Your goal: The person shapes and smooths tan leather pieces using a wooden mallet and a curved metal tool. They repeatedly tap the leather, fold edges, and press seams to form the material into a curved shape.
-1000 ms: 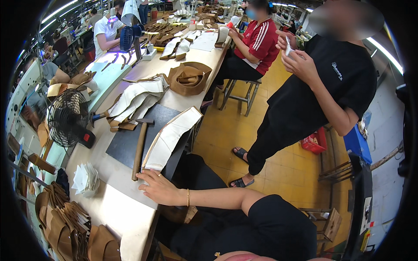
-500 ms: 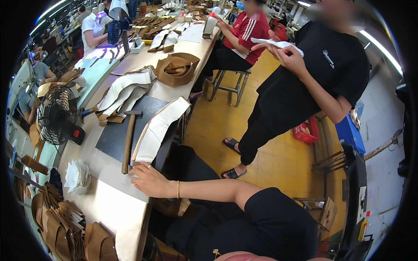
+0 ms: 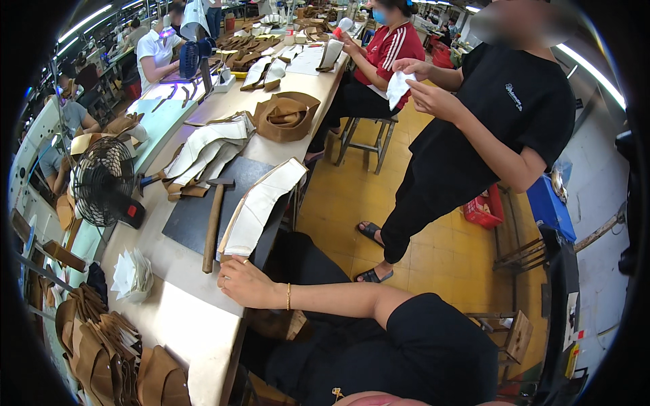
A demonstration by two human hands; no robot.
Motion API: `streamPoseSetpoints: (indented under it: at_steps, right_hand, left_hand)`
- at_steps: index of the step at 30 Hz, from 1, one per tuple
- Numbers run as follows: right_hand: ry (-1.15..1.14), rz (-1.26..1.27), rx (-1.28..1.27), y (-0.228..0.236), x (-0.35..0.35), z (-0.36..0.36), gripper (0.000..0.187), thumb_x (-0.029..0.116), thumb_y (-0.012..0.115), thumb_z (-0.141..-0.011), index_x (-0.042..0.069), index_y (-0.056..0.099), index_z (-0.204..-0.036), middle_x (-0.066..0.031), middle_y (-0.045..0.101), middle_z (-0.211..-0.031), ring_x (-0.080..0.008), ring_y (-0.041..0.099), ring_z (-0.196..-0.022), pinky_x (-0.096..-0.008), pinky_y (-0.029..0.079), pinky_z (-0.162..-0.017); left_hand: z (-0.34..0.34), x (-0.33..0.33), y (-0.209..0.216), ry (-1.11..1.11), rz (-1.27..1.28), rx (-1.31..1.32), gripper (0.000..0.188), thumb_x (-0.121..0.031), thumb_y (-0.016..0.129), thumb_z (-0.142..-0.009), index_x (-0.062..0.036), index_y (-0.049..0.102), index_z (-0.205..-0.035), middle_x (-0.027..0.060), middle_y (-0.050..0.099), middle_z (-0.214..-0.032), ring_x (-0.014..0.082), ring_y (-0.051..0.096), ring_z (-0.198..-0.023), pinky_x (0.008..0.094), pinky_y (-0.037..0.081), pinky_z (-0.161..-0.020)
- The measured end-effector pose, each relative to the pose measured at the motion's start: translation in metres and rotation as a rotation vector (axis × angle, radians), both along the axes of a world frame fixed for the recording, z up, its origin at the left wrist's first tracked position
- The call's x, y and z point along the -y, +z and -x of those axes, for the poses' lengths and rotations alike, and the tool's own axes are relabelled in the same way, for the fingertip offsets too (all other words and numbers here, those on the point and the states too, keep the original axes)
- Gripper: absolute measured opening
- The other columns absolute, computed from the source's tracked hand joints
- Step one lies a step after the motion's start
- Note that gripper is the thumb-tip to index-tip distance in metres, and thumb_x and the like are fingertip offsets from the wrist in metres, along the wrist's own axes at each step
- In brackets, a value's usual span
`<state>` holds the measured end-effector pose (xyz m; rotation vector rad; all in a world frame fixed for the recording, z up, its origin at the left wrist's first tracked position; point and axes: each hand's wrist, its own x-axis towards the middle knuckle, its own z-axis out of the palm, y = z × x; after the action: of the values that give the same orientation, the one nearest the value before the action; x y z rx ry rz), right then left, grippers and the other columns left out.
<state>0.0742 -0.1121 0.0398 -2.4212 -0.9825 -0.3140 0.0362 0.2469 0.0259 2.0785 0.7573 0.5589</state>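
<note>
My right hand [image 3: 250, 283] rests at the near table edge, its fingers bent around the lower end of a curved leather piece [image 3: 261, 210]. White lining faces up on this piece, and a brown edge runs along its left side. My fingertips are partly hidden against it. The piece lies slanted across a dark work mat [image 3: 186, 227]. Just left of it, a wooden-handled hammer [image 3: 214, 227] lies with its head toward the far side. My left hand is out of view.
White-lined leather pieces [image 3: 210, 149] and a brown leather coil [image 3: 288, 116] lie farther up the table. A black fan [image 3: 105, 176] and white scraps [image 3: 132, 276] are at left, brown pieces [image 3: 101, 358] below. A standing person in black [image 3: 494, 122] holds white material [image 3: 399, 88].
The whole view has shifted slightly right and down. The standing person's white material, held flat before, now hangs between both of that person's hands. My right hand keeps its place on the leather piece.
</note>
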Motion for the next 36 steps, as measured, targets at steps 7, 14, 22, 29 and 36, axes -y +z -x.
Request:
streamPoseSetpoints:
  at_steps: [7, 14, 22, 29, 36]
  right_hand:
    - [-0.016, -0.186, 0.18, 0.006, 0.005, 0.003, 0.012, 0.014, 0.061, -0.086, 0.006, 0.07, -0.091, -0.0108, 0.061, -0.111, -0.0287, 0.052, -0.118, -0.0493, 0.034, -0.109]
    - [0.224, -0.475, -0.152, 0.04, -0.001, 0.023, 0.016, 0.015, 0.061, -0.092, 0.006, 0.068, -0.103, -0.0114, 0.058, -0.118, -0.0312, 0.052, -0.121, -0.0454, 0.04, -0.105]
    - [0.258, -0.63, -0.546, 0.075, 0.049, 0.015, 0.059, 0.042, 0.067, -0.091, 0.003, 0.052, -0.133, -0.0166, 0.057, -0.118, -0.0309, 0.06, -0.109, -0.0385, 0.048, -0.094]
    - [-0.014, -0.651, -0.591, 0.04, 0.116, -0.001, 0.028, 0.023, 0.067, -0.094, 0.003, 0.067, -0.115, -0.0084, 0.065, -0.11, -0.0198, 0.065, -0.097, -0.0312, 0.051, -0.087]
    - [-0.175, -0.753, -0.387, 0.034, 0.149, -0.016, 0.017, 0.005, 0.072, -0.088, 0.002, 0.069, -0.105, -0.0084, 0.067, -0.1, -0.0149, 0.066, -0.084, -0.0285, 0.054, -0.074]
  left_hand:
    - [0.094, -0.018, 0.026, 0.218, 0.284, 0.291, 0.047, -0.042, 0.047, -0.101, -0.0034, 0.062, -0.123, 0.0116, 0.068, -0.113, 0.0255, 0.067, -0.094, 0.0393, 0.056, -0.08]
    - [0.187, -0.01, 0.098, 0.193, 0.724, 0.815, 0.05, -0.046, 0.045, -0.103, -0.004, 0.061, -0.125, 0.0117, 0.068, -0.114, 0.0253, 0.068, -0.094, 0.0399, 0.057, -0.08]
    - [0.062, 0.192, 0.071, -0.396, 1.427, 0.393, 0.061, -0.059, 0.043, -0.099, -0.0063, 0.053, -0.129, 0.0098, 0.067, -0.109, 0.026, 0.066, -0.094, 0.0398, 0.056, -0.077]
    - [0.001, 0.313, 0.053, -0.604, 0.594, 0.266, 0.023, -0.004, 0.059, -0.097, 0.0036, 0.064, -0.118, 0.0126, 0.07, -0.103, 0.0209, 0.067, -0.096, 0.0296, 0.051, -0.086]
    - [-0.027, 0.342, 0.083, -0.671, 0.208, -0.195, 0.027, -0.001, 0.055, -0.099, 0.0008, 0.066, -0.123, 0.0157, 0.072, -0.11, 0.0169, 0.067, -0.1, 0.0288, 0.051, -0.087]
